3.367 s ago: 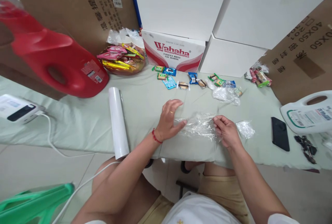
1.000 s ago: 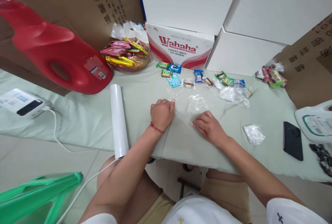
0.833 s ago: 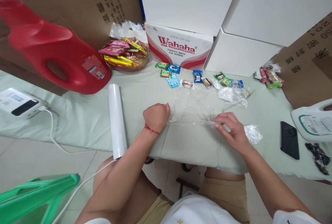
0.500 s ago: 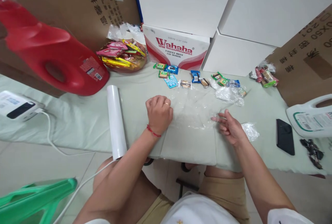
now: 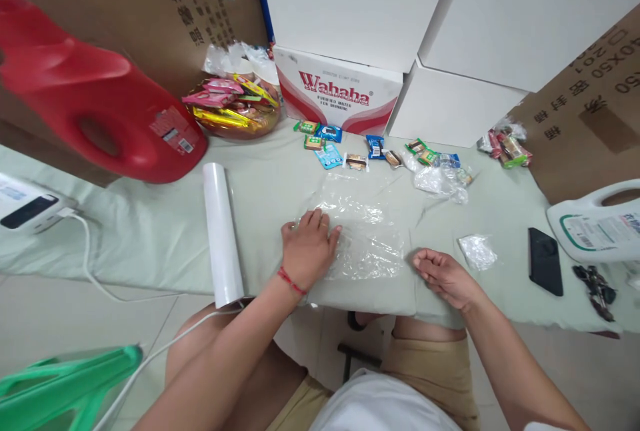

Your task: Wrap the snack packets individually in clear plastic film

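A crinkled sheet of clear plastic film (image 5: 367,254) lies on the pale green cloth in front of me. My left hand (image 5: 310,244) presses down on its left part, open, fingers spread and thumb apart. Just beyond the film's right side, my right hand (image 5: 443,276) is closed in a pinch close to the cloth. Whatever is between those fingertips, if anything, is too small or too clear to make out. A small folded piece of clear plastic (image 5: 477,252) rests to the right of that hand.
Behind the film lie several small wrapped snacks (image 5: 357,162) and a crumpled clear bag (image 5: 435,180). A white roll (image 5: 223,234) lies to the left, a black phone (image 5: 545,261) to the right. Boxes (image 5: 340,88) stand at the back; a red jug (image 5: 100,98) stands left.
The film has come down toward me and lies flatter. My left hand has gone from a fist to spread fingers on it. My right hand has moved nearer me, and its fingers have closed.
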The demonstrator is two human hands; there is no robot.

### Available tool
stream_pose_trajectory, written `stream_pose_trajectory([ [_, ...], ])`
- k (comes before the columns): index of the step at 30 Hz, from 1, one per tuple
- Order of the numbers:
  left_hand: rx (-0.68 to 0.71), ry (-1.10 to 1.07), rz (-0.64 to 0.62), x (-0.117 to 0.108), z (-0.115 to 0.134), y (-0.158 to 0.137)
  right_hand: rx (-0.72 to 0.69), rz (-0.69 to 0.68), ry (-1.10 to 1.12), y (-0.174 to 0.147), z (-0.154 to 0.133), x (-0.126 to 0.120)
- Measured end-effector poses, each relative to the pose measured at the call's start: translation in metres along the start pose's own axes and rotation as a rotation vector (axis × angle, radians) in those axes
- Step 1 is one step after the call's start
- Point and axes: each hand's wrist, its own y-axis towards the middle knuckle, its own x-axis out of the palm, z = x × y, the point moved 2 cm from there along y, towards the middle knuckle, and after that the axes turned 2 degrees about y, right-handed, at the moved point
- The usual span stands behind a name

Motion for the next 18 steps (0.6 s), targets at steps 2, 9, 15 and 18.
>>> stream_pose_trajectory([
  [2,-0.046,0.012,0.055,-0.009,0.0,0.002,-0.043,0.055,-0.014,-0.004,0.004,0.001],
  [9,0.065,-0.035,0.121,0.003,-0.002,0.015,-0.094,0.078,0.058,0.003,-0.01,0.054],
  [15,-0.021,-0.042,-0.036,0.023,-0.023,0.006,-0.117,0.008,-0.093,0.01,-0.008,0.026],
  [18,-0.017,-0.033,-0.017,0.022,-0.027,0.001,-0.213,0.029,-0.44,0.021,-0.024,-0.008],
])
